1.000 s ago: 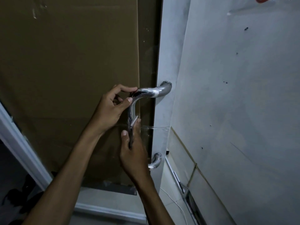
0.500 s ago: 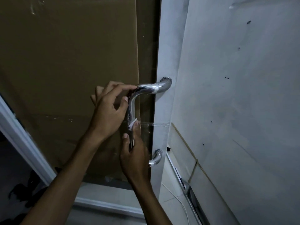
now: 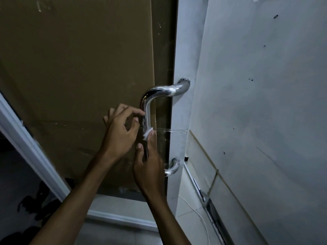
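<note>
At the door's edge, seen from the head view, a chrome handle [image 3: 147,103] is standing off the white door [image 3: 180,50], with cardboard [image 3: 79,59] behind it. The right hand [image 3: 150,167] is gripping the lower bar, with its thumb lying along the left side and its fingers curling round the back. One fingertip is pressing a white scrap [image 3: 147,133] to the bar, just where clear tape [image 3: 169,131] is running across to the door.

The left hand [image 3: 120,133] is working just above. Its forefinger is touching the bar beside crinkled film [image 3: 144,123], the thumb is curling in close, and the other fingers [image 3: 110,114] are fanning out behind. I cannot tell whether it is pinching the film.

The step looks like peeling the wrap off the handle. To do it well, the right hand should be steadying the bar and holding the scrap down. The left should be lifting a loose film edge with a nail, then pulling low along the bar and slowly, so the film is coming away whole rather than tearing. The tape probably needs freeing too, or the film may be snagging there
</note>
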A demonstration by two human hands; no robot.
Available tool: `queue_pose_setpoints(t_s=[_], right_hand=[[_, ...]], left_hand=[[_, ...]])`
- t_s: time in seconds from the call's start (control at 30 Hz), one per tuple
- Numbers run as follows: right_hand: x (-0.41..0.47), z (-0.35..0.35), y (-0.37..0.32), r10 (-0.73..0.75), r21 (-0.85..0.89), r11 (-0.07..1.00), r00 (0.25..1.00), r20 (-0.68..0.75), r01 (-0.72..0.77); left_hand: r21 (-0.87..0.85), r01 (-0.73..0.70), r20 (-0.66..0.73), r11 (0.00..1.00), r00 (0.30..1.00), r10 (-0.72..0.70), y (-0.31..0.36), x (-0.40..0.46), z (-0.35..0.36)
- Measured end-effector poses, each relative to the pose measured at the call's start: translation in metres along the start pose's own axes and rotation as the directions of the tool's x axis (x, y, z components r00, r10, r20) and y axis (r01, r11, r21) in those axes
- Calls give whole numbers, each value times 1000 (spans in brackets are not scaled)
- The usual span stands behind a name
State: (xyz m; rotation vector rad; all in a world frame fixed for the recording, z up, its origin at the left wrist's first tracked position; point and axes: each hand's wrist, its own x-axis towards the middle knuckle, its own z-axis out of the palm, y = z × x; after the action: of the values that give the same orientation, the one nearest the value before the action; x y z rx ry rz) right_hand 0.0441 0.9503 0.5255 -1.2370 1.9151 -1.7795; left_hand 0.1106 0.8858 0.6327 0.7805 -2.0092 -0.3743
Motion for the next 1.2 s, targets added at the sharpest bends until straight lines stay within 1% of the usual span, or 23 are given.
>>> queue_pose_setpoints(t_s=[0.07, 0.2, 0.27, 0.33, 0.4, 0.43, 0.5, 0.53, 0.6, 0.63, 0.7, 0.8, 0.9, 1.0, 1.1, 1.17, 1.2], right_hand=[[2, 3, 6, 54, 17, 998, 998, -35, -53], [12, -6, -5, 1, 48, 999, 996, -88, 3], [11, -13, -3, 9, -12, 1000, 993, -117, -10], [13, -16, 5, 53, -84, 994, 990, -128, -64], [21, -16, 13, 154, -77, 983, 978, -141, -166], [26, -18, 16, 208, -83, 972, 968, -141, -221], [33, -23, 20, 250, -130, 954, 957, -144, -269], [34, -27, 21, 243, -115, 959, 961, -135, -259], [33, -38, 20, 153, -8, 988, 980, -129, -156], [32, -44, 21, 103, 25, 995, 984, -144, -100], [31, -55, 18, 41, 47, 998, 984, -171, -34], [31, -64, 14, -2, 140, 990, 987, -161, 25], [31, -71, 8, 6, 204, 979, 991, -137, 22], [31, -84, 5, -6, 191, 981, 982, -188, 43], [35, -94, 9, 65, 190, 982, 960, -273, -12], [37, -98, 13, 96, 143, 988, 947, -308, -54], [38, -99, 14, 103, 122, 990, 944, -312, -67]], left_hand=[[8, 0, 7, 1000, 1000, 0, 0, -3, 3], [-16, -31, 27, 999, 999, 32, -1, -7, 8], [-13, -49, 26, 999, 998, 49, -3, -9, 11], [-2, -73, 36, 997, 997, 73, -4, -8, 15], [26, -110, 59, 994, 992, 109, -2, -7, 19], [49, -141, 68, 989, 988, 138, 1, -7, 20], [128, -231, 95, 964, 971, 220, 9, -9, 23], [184, -297, 125, 937, 952, 278, 12, -10, 24], [288, -451, 221, 845, 890, 400, 11, -12, 26], [330, -512, 273, 793, 856, 439, 10, -12, 27], [381, -582, 355, 718, 809, 468, 6, -10, 29], [421, -629, 408, 654, 775, 483, 6, -7, 35], [446, -647, 382, 619, 763, 522, 8, -2, 40], [463, -675, 340, 574, 734, 588, 10, -1, 36], [511, -697, 331, 503, 700, 633, -2, 4, 33], [528, -723, 386, 446, 672, 632, -17, 7, 33], [551, -736, 429, 395, 655, 622, -22, 5, 34]])
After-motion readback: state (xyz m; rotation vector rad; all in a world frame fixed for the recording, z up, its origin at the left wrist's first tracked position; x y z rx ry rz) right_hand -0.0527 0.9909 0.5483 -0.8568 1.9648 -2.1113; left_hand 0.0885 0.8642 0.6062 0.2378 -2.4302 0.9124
